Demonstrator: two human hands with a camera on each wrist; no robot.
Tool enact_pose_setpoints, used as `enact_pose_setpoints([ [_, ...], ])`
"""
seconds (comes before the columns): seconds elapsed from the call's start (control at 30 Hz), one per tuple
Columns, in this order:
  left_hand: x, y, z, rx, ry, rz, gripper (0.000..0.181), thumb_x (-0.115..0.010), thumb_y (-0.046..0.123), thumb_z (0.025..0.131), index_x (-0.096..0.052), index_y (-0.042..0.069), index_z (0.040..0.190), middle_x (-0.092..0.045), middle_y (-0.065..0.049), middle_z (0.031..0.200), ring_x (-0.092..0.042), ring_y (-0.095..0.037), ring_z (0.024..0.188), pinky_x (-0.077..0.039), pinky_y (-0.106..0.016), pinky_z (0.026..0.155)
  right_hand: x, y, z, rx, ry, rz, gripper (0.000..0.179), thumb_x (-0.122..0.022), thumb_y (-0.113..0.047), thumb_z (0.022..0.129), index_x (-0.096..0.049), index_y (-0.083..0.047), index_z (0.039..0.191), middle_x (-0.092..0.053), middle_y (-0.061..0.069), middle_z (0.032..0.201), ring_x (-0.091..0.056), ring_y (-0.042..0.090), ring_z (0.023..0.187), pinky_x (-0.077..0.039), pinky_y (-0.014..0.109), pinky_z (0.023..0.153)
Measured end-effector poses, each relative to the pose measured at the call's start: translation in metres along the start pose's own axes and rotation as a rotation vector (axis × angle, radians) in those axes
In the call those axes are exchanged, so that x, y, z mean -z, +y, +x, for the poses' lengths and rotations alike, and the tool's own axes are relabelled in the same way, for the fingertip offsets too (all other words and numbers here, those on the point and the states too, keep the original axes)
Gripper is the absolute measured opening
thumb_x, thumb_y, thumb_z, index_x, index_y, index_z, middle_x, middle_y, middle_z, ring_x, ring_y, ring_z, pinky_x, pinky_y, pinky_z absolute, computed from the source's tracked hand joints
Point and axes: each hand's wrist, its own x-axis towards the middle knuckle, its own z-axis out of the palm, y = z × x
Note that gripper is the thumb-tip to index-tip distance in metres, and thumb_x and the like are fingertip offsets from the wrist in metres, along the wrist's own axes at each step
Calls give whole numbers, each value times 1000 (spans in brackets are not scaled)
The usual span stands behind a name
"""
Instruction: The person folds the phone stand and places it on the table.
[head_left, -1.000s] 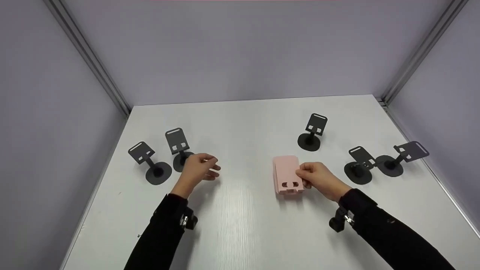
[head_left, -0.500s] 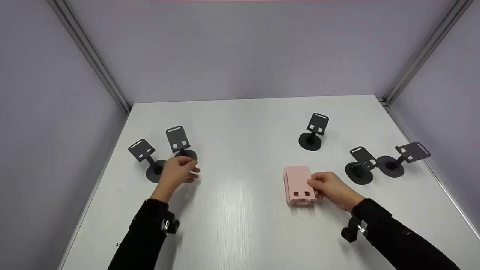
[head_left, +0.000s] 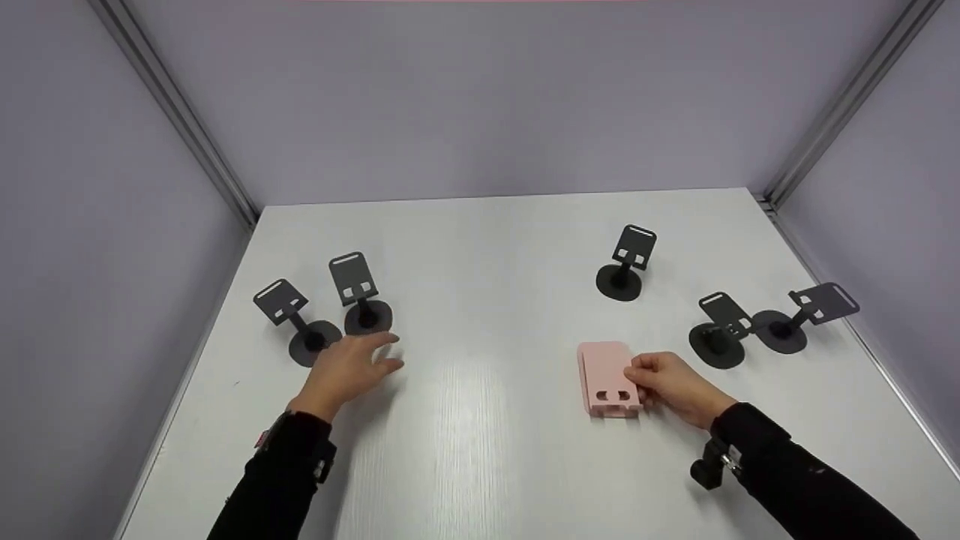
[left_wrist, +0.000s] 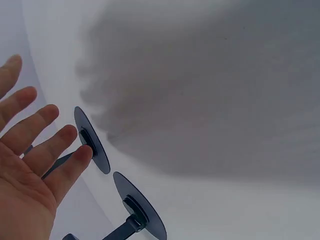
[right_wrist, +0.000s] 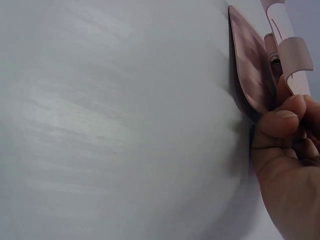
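My right hand (head_left: 675,386) pinches the right edge of a folded pink phone stand (head_left: 606,367) between thumb and fingers. In the right wrist view, the stand's base plate (right_wrist: 247,62) is very near the table; whether it touches is hard to tell. My left hand (head_left: 346,375) holds nothing, and the left wrist view shows its fingers (left_wrist: 42,145) spread and nearly straight. Just beyond it stand two black phone stands: one with an upright plate (head_left: 353,278), the other with a tilted plate (head_left: 280,301), its base partly covered by the hand.
Three more black phone stands are on the right: one at the back (head_left: 634,247), one in front of it (head_left: 724,315) and one by the right edge (head_left: 825,301). They stand on a white table (head_left: 480,300) with pale walls (head_left: 480,97) on three sides.
The pink phone stand has moved right and towards me in my right hand. My left hand has moved left and nearer, and its thumb and fingers have parted.
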Motion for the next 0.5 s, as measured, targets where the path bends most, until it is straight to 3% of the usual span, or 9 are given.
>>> enact_pose_setpoints([
  [0.1,-4,0,-1,-32,-90,38,56,-74,40,91,-63,16,140,-56,-13,148,-53,-38,136,-47,-62,102,2,0,0,-15,5,-9,16,-59,-12,104,-59,1,94,-56,1,71,-53,9,63,-47,20,57],
  [0.2,-9,-1,-1,-62,-147,76,65,-79,41,86,-60,16,143,-48,-14,156,-43,-39,144,-44,-62,107,3,-1,1,-30,3,-38,17,-59,-11,104,-60,3,94,-57,1,68,-54,9,61,-48,21,56],
  [0.5,-18,-1,-5,-92,-203,105,83,-89,42,72,-59,20,146,-41,-15,160,-31,-46,149,-31,-63,117,1,-13,1,-122,71,-148,20,-65,-13,99,-68,6,97,-59,0,64,-55,8,56,-48,21,53],
])
